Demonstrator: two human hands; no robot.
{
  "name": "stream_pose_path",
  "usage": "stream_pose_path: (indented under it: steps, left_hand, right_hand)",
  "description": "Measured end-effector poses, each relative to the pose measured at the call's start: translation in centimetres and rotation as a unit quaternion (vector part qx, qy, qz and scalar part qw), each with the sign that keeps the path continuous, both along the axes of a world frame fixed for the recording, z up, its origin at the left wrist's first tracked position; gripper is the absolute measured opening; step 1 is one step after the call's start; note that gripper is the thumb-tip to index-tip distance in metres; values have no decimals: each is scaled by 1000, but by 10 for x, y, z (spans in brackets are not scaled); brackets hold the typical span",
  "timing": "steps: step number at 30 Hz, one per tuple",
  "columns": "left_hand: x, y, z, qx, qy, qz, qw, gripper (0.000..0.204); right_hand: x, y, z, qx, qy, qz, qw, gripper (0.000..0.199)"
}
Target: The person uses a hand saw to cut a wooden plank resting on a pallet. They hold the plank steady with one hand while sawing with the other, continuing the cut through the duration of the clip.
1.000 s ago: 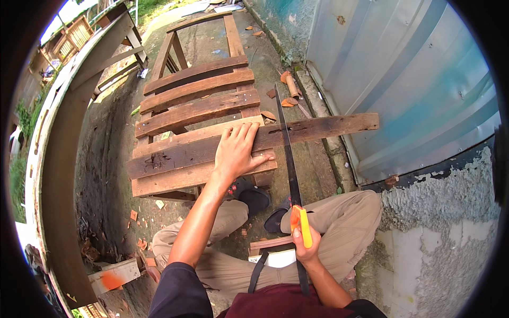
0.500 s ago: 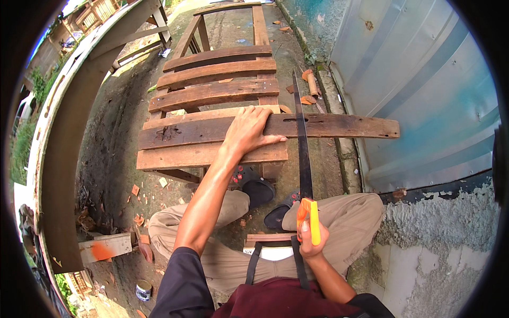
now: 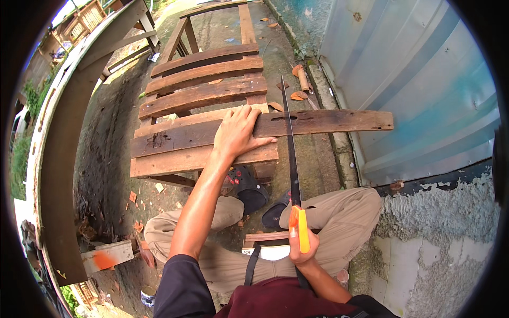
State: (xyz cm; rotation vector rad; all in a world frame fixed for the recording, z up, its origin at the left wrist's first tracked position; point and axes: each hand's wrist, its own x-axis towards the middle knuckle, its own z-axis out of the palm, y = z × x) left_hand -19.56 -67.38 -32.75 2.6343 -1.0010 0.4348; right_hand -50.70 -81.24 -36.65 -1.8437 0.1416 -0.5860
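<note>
Dark brown wood: in the head view, a long plank lies across the near end of a slatted bench, its right part jutting past it toward a metal wall. The left hand presses on it, fingers over the far edge and thumb spread, seemingly to steady it. The right hand is wrapped round the handle of a saw; its blade crosses the overhang, probably to clear the bench, though contact cannot be told. The plank looks weathered, slotted near the blade and scarred at left.
</note>
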Motion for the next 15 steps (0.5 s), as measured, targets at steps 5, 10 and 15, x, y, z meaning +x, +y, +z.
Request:
stream_pose_path:
  steps: [5, 10, 15]
  left_hand:
    - [3, -1, 0, -41, -22, -7, 999, 83]
    - [-2, -1, -3, -59, -18, -6, 998, 79]
    - [1, -7, 1, -26, -5, -3, 1000, 79]
  right_hand:
    - [1, 0, 23, -12, 25, -3, 1000, 12]
    - [38, 2, 34, 60, 33, -30, 997, 19]
    - [66, -2, 33, 65, 27, -30, 997, 16]
